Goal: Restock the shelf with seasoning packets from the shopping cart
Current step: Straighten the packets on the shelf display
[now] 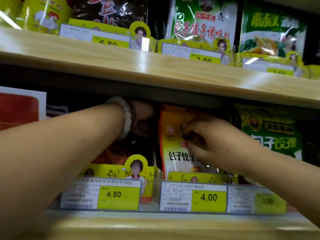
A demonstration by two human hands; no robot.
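Wooden shelf edge (155, 224) nearest, price tags 4.50 (113, 194) and 4.00 (208, 197) behind it, right hand (213, 141) fingers curled against upright orange seasoning packet (174, 135), left hand (143, 118) reaching deeper beside packet, grip hidden in shadow, green packet (270, 132) right, upper shelf (155, 66) overhead.

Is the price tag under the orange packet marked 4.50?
No. The tag below the orange packet reads 4.00; the 4.50 tag sits to its left.

An orange-and-white seasoning packet (174, 146) stands upright on the lower shelf (155, 222), behind the 4.00 price tag (193, 198). Black characters cross its pale lower half.
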